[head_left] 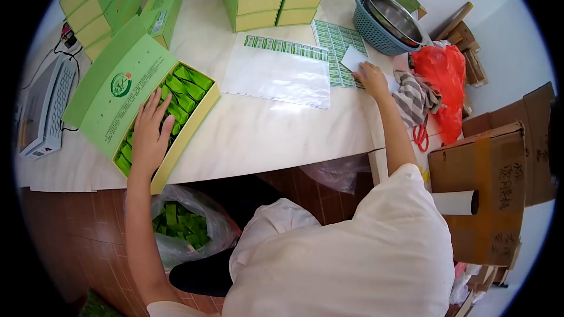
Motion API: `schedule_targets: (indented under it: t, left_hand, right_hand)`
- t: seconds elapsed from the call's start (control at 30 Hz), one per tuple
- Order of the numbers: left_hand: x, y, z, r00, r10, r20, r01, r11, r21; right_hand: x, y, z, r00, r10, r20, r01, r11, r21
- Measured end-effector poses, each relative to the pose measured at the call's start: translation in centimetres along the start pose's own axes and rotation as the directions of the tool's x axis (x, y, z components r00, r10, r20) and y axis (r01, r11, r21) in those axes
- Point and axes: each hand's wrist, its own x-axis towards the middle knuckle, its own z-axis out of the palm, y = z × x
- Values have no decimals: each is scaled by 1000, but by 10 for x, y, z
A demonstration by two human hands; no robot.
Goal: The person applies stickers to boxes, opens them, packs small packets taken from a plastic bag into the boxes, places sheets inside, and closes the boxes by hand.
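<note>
One outspread hand [151, 135], our left, lay on packets [183, 97] | our right hand [372, 80] touched white paper [352, 58], far right; we couldn't tell its grip | packets were glossy green, inside the lidded box [186, 138], left

Head-worn view, forward and down over table [264, 132]
</note>
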Motion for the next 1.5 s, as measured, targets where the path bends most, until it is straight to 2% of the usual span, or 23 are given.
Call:
schedule_targets:
  t: [0.07,0.27,0.33,0.67,0.73,0.93,0.97,1.03,1.17,1.23,1.37,1.5]
  left_hand:
    - [0,0,1,1000,5,-10,-5,1000,-18]
    - [0,1,2,1000,-16,-17,16,1000,-17]
    - [0,-1,2,1000,-11,-17,11,1000,-16]
    - [0,2,1,999,-30,-16,30,999,-23]
    - [0,1,2,999,-28,-15,28,999,-24]
    - [-1,1,1,999,-29,-12,29,999,-30]
    - [-1,1,2,1000,-28,-15,27,999,-35]
    - [-1,1,2,999,-27,-18,26,999,-38]
    - [0,1,1,999,-32,-12,31,998,-47]
    - [-1,2,0,999,-41,-14,40,998,-48]
    - [0,2,1,999,-34,-16,33,998,-53]
    - [1,2,2,999,-38,-20,38,999,-19]
  right_hand:
    - [-4,4,2,996,56,65,-55,998,-9]
    - [-6,0,-1,999,-16,44,18,999,-37]
    - [-7,2,0,996,-92,-7,91,993,-76]
    - [-8,10,6,991,-133,-9,132,987,-91]
    - [-8,5,3,998,-51,37,53,998,-41]
    - [-4,-3,-4,1000,25,-7,-25,994,105]
    - [0,0,-3,1000,24,-8,-23,994,104]
    - [14,15,10,980,132,-149,-124,990,64]
    - [30,43,42,965,153,-211,-162,987,-22]
    - [37,44,49,943,254,-215,-266,964,-29]
    - [39,44,53,936,267,-229,-263,963,52]
    - [36,44,51,922,225,-314,-214,974,70]
